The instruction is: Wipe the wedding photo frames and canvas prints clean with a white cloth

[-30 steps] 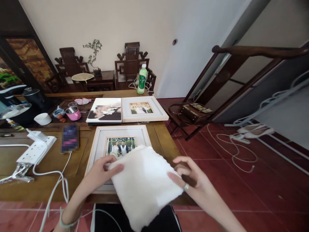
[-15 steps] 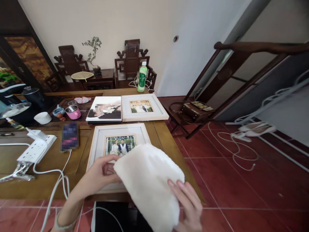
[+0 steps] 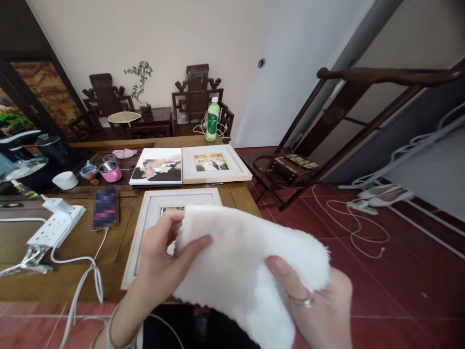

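Observation:
A white fluffy cloth [image 3: 232,261] is stretched between my two hands above the table's front edge. My left hand [image 3: 163,252] pinches its upper left corner, thumb on the near face. With thumb in front and fingers hidden behind, my right hand [image 3: 308,295], wearing a ring, grips the right side, where the furry face folds over. Beneath and behind the cloth lies a framed photo [image 3: 147,213], its picture mostly covered. Farther back, a second framed photo [image 3: 232,167] lies beside a photo album [image 3: 156,169] with a white and dark cover.
On the wooden table [image 3: 109,252] are a power strip [image 3: 54,225] with white cables, a phone [image 3: 105,207], a pink mug [image 3: 110,171], a white cup [image 3: 65,180] and a green bottle [image 3: 212,120]. A wooden chair [image 3: 290,160] holding a brown bag stands right.
My right hand has shifted right and now grips the cloth with its thumb in front. The cloth has spread wider and covers more of the near framed photo. My left hand has risen slightly.

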### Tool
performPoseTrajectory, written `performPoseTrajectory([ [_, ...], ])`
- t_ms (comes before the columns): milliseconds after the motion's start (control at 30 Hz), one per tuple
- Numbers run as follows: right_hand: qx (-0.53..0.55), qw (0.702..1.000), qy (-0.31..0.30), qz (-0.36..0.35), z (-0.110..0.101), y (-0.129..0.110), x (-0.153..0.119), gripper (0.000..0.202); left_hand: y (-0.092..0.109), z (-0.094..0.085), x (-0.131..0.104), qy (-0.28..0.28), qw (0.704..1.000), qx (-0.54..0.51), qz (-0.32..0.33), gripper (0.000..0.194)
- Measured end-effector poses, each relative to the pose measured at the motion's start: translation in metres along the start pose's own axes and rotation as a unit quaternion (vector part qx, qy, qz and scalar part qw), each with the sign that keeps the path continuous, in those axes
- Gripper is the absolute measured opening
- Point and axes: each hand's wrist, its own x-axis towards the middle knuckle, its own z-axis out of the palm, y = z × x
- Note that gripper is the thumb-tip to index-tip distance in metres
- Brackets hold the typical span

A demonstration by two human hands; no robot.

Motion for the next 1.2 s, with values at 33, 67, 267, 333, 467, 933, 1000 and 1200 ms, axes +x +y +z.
performPoseTrajectory([
  [33, 0.002, 1.0, -0.001, 0.004, 0.002, 0.002, 0.0, 0.033, -0.003, 0.004, -0.001, -0.002, 1.0, 0.018, -0.021, 0.019],
  [67, 0.003, 1.0, -0.001, 0.007, 0.004, 0.004, 0.001, 0.029, -0.005, 0.007, -0.002, -0.009, 0.999, 0.034, -0.037, 0.018],
  [267, -0.031, 0.999, -0.028, 0.014, 0.006, 0.013, 0.016, 0.026, -0.016, 0.012, -0.002, -0.063, 0.993, -0.034, -0.093, 0.037],
  [333, -0.052, 0.998, -0.028, -0.024, 0.005, 0.015, 0.022, 0.025, -0.017, 0.011, -0.003, -0.104, 0.985, -0.086, -0.109, 0.072],
  [467, -0.068, 0.985, -0.149, -0.062, -0.002, 0.021, 0.034, 0.026, -0.023, 0.006, -0.005, -0.125, 0.984, -0.078, -0.101, 0.092],
  [933, -0.317, 0.847, -0.141, -0.402, 0.018, 0.098, 0.1, 0.03, -0.133, -0.051, -0.013, -0.081, 0.961, 0.249, -0.09, 0.044],
  [1000, -0.294, 0.836, -0.222, -0.407, 0.031, 0.105, 0.092, 0.033, -0.136, -0.045, -0.015, -0.063, 0.964, 0.249, -0.066, 0.042],
  [1200, -0.3, 0.834, -0.245, -0.394, 0.036, 0.108, 0.079, 0.032, -0.136, -0.031, -0.016, -0.058, 0.972, 0.226, -0.038, 0.045],
])
